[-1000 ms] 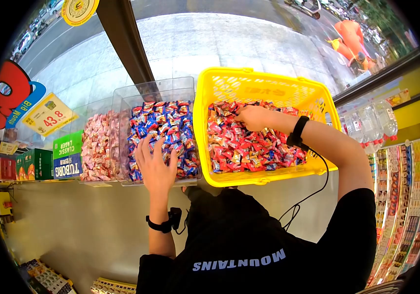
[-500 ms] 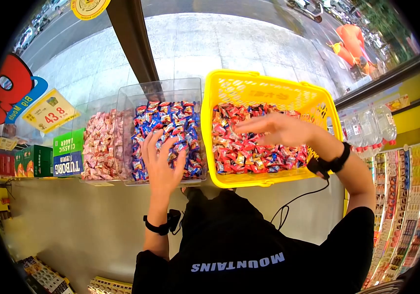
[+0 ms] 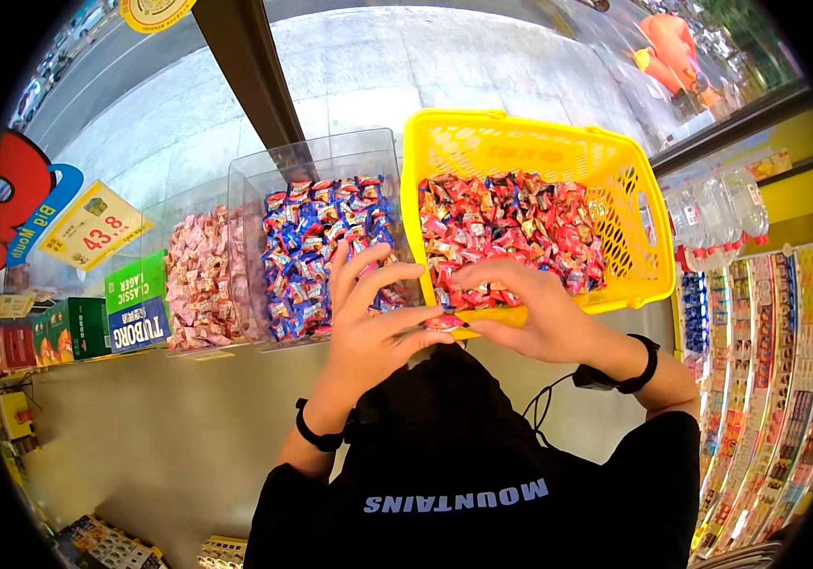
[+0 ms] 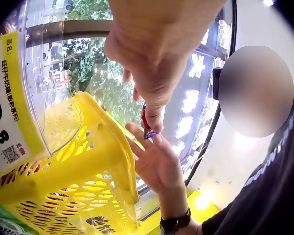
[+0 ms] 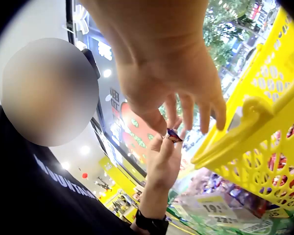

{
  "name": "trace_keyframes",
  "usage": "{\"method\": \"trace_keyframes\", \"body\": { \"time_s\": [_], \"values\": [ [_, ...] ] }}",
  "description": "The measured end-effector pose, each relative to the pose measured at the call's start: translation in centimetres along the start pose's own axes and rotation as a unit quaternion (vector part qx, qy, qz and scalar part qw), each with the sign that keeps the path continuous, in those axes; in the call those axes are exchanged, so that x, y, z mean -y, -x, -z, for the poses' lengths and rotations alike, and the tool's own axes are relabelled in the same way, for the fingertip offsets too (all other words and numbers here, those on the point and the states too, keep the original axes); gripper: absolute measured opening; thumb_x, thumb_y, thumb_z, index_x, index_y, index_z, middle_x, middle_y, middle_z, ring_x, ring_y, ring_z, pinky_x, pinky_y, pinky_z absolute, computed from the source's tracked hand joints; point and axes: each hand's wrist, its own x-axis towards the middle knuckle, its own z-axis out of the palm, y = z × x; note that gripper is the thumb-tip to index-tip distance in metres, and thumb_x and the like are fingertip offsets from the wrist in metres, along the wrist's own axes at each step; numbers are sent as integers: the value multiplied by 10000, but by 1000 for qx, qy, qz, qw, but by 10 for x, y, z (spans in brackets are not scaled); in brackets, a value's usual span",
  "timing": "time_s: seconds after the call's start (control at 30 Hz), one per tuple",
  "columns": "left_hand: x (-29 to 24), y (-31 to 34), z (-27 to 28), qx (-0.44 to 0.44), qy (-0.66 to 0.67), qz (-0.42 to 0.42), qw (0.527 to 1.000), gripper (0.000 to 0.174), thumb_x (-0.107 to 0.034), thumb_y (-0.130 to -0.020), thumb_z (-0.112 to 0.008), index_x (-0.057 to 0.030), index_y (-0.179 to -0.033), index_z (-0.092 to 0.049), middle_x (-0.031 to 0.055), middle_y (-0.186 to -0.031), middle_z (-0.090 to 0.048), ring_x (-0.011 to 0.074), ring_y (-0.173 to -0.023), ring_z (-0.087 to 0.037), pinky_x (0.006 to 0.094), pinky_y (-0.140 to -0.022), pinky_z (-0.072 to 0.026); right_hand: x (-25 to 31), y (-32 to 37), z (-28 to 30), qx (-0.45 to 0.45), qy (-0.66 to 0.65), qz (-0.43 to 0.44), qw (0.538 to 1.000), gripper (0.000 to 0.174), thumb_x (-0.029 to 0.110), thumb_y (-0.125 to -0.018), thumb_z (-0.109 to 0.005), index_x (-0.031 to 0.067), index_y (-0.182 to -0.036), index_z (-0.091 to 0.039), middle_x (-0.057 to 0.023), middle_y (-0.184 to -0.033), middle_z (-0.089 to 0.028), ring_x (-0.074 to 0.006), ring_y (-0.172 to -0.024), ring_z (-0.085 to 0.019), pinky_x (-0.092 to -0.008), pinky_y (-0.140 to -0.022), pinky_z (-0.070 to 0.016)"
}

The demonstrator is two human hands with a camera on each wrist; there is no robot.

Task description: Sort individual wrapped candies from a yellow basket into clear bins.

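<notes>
My left hand point(image 3: 369, 327) pinches a small red wrapped candy point(image 3: 444, 322) between thumb and forefinger, at the near rim of the yellow basket point(image 3: 549, 308). Blue and purple show on the candy's wrapper in the left wrist view. Facing it, my right hand point(image 3: 539, 313) has its thumb tip close by the candy, and its forefinger reaches out well apart from the thumb. Red wrapped candies point(image 3: 511, 228) fill much of the basket. Left of it stands a clear bin point(image 3: 316, 152) of blue and red wrapped candies point(image 3: 316, 247), partly behind my left fingers.
Pink wrapped candies point(image 3: 203, 275) lie in another clear bin at the left. Beyond are a Tuborg box point(image 3: 136, 299) and a 43.8 price sign point(image 3: 93, 226). Water bottles point(image 3: 715, 218) and stocked shelves point(image 3: 767, 360) stand at the right. A window pillar point(image 3: 250, 76) rises behind the bins.
My right hand has come up out of the basket and back toward the near rim. My left hand has moved right from over the blue candies to meet it, and a candy now shows between them.
</notes>
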Motion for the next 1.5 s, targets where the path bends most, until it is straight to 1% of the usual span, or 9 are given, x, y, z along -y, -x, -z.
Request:
{"method": "trace_keyframes", "body": {
  "time_s": [0.03,0.2,0.6,0.73,0.83,0.87,0.97,1.17,1.5],
  "values": [
    [0,0,1,11,8,10,1000,363,-428,-647,-954,-233,-942,-875,8,-1282,-724,333,-1337,-559,634,-1239,-293,0,0,-6,-62,50,2,997,413,-1,-885,-784,72,-1284,-709,-127,-1400,-682,-334,-1284,-652,-466,-1101,-504],
    [1,4,-2,27,21,42,999,386,-449,-640,-943,-219,-942,-875,-10,-1263,-727,324,-1350,-552,639,-1236,-293,0,0,-20,-65,92,70,991,329,139,-841,-879,59,-1133,-749,-128,-1381,-676,-359,-1241,-652,-496,-1078,-504],
    [0,4,-1,48,-15,0,999,244,-364,-743,-918,-180,-871,-823,-7,-1208,-728,318,-1312,-584,647,-1242,-290,-8,-1,-18,-43,147,98,983,191,133,-861,-832,65,-1022,-754,-112,-1341,-662,-350,-1216,-641,-492,-1066,-495],
    [12,5,-4,5,-79,55,995,202,-302,-788,-909,-156,-817,-774,18,-1150,-708,329,-1297,-595,631,-1233,-322,-16,-12,11,-33,182,113,976,210,171,-896,-801,74,-1074,-747,-128,-1299,-687,-358,-1191,-660,-494,-1046,-512],
    [47,19,-9,-12,-127,115,985,141,-214,-877,-850,-110,-850,-760,48,-1218,-695,349,-1318,-583,627,-1228,-321,-45,-24,45,13,173,58,983,261,216,-919,-785,62,-1125,-745,-158,-1236,-716,-369,-1166,-679,-489,-1023,-537],
    [56,24,-10,-2,-150,131,980,138,-214,-898,-831,-101,-858,-761,53,-1230,-694,354,-1328,-574,629,-1228,-317,-53,-29,60,84,202,7,976,356,249,-975,-761,57,-1272,-723,-164,-1340,-704,-355,-1257,-662,-460,-1083,-520],
    [77,37,-14,16,-200,171,965,167,-236,-934,-799,-84,-874,-764,59,-1275,-685,366,-1348,-554,642,-1229,-302,-101,-48,82,167,195,-53,965,353,213,-967,-745,59,-1283,-711,-169,-1301,-712,-364,-1231,-672,-469,-1057,-533],
    [77,37,-21,42,-292,193,936,152,-227,-908,-817,-97,-898,-739,85,-1270,-672,357,-1321,-564,665,-1220,-314,-168,-83,79,292,313,-184,885,464,196,-904,-665,113,-1359,-706,-180,-1300,-725,-370,-1255,-676,-520,-1028,-561],
    [71,32,-22,29,-309,177,934,248,-193,-889,-832,-91,-1097,-745,164,-1357,-635,403,-1340,-554,581,-1189,-372,-230,-90,45,280,276,-81,916,625,109,-831,-679,91,-1456,-654,-192,-1408,-640,-411,-1274,-639,-503,-1106,-511]
  ]
}}
